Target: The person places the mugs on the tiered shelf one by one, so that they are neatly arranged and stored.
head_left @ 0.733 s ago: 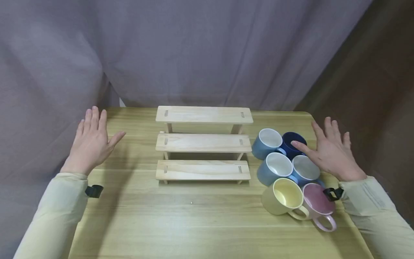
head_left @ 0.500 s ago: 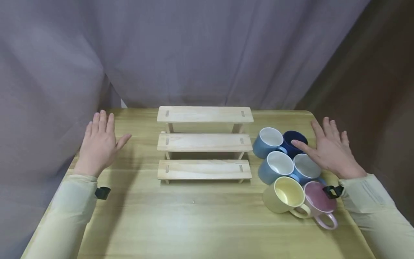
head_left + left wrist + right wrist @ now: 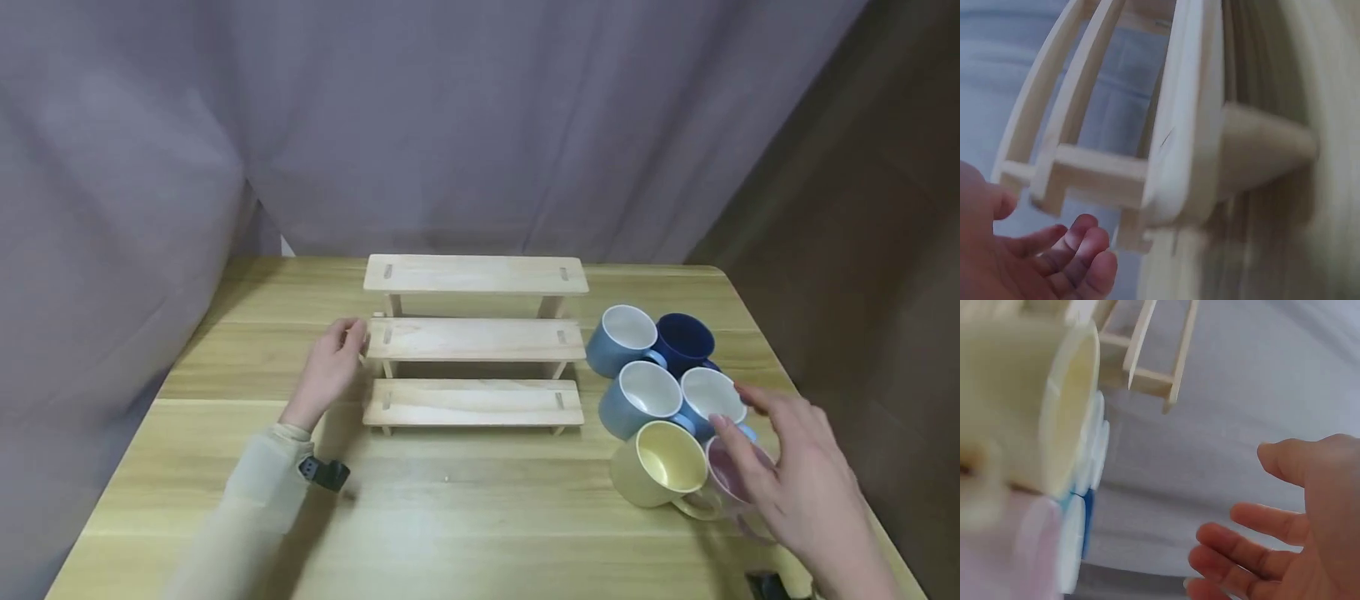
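Observation:
A three-tier wooden stand (image 3: pixel 476 340) occupies the middle of the table. My left hand (image 3: pixel 330 367) is at the left end of its middle board, fingers loosely bent. In the left wrist view, the fingers (image 3: pixel 1094 250) of that hand are just short of the stand's side, with nothing between them. My right hand (image 3: pixel 810 475) hovers over the pink mug (image 3: pixel 727 471), thumb and fingers spread and holding nothing. The yellow mug (image 3: pixel 633 475) sits left of the pink one, whose handle is partly covered by the hand. Behind them is a light blue mug (image 3: pixel 712 404).
Two more light blue mugs (image 3: pixel 611 354) and a dark blue mug (image 3: pixel 684 343) complete the tight cluster right of the stand. All mugs stand upright. A grey curtain (image 3: pixel 450 125) hangs behind the wooden table (image 3: pixel 450 533), and a dark drape (image 3: pixel 885 275) hangs at right.
My left hand has moved right from the table's left side to the stand, its fingers now bent. My right hand has come down and nearer, from above the dark blue mug to over the pink one.

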`<state>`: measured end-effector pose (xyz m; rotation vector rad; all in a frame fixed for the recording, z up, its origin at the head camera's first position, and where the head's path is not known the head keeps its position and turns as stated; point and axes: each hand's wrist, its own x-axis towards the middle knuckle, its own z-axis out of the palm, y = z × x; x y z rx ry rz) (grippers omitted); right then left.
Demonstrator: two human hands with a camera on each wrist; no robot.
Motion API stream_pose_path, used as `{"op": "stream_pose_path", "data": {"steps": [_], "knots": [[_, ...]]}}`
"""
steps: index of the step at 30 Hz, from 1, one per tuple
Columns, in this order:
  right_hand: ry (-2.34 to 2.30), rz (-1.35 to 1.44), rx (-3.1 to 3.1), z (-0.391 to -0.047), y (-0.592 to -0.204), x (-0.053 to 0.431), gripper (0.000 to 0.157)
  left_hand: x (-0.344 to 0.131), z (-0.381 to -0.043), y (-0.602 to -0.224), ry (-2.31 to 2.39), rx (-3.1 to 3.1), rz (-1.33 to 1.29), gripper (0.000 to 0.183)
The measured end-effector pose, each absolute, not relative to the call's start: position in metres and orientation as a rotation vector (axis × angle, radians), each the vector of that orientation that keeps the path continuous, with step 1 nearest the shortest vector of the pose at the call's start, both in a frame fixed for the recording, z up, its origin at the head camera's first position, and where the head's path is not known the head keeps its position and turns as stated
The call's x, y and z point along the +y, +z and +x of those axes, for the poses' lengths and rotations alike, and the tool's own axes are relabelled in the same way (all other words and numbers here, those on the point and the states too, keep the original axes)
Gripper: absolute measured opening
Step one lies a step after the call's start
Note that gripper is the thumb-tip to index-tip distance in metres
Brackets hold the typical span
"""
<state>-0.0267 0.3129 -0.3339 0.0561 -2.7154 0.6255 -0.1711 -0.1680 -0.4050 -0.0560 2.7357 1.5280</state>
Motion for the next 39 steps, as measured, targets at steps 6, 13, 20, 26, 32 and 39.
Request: {"op": "stream_pose_path", "data": {"steps": [6,13,20,26,32,39], "knots": [[0.681,-0.14,-2.625,0.013,-0.365,0.297,0.022,-0.157,-0.171,-0.418,1.625,2.652,-0.141,0.055],[0.729,-0.364,-2.59,0.024,-0.397,0.277,0.015,-0.157,-0.172,-0.422,1.686,2.593,-0.183,0.052],[0.717,-0.528,-2.573,0.025,-0.413,0.267,0.018,-0.162,-0.175,-0.42,1.769,2.514,-0.249,0.054],[0.73,-0.589,-2.557,0.025,-0.419,0.263,0.029,-0.158,-0.184,-0.417,1.797,2.503,-0.276,0.054],[0.723,-0.45,-2.475,0.026,-0.426,0.262,0.03,-0.152,-0.192,-0.421,1.737,2.547,-0.254,0.053],[0.773,-0.491,-2.422,0.026,-0.432,0.257,0.027,-0.147,-0.197,-0.421,1.676,2.634,-0.17,0.054]]}}
